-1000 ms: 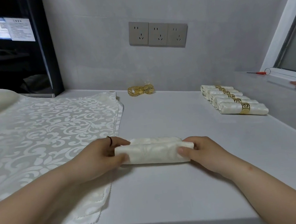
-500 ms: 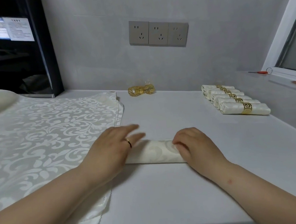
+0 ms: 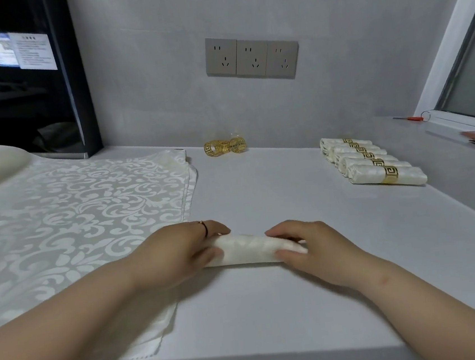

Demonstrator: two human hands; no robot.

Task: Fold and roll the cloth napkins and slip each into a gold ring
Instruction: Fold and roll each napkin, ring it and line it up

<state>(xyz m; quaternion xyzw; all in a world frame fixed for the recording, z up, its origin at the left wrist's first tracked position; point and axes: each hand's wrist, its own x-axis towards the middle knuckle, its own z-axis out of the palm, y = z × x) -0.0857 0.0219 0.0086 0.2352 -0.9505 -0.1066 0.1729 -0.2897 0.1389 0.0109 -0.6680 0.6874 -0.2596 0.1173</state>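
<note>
Bare counter (image 3: 245, 325) runs clear from the front edge up to the one roll (image 3: 249, 249), which lies crosswise just right of the flat cloths (image 3: 72, 211), their corner reaching that edge. Left hand (image 3: 176, 250) and right hand (image 3: 310, 245) each grip an end with fingers curled over the top; half a second ago the left fingers lay flat. Beyond is open surface to two gold rings (image 3: 218, 148) at the wall, with five ringed rolls (image 3: 362, 177) far right.
</note>
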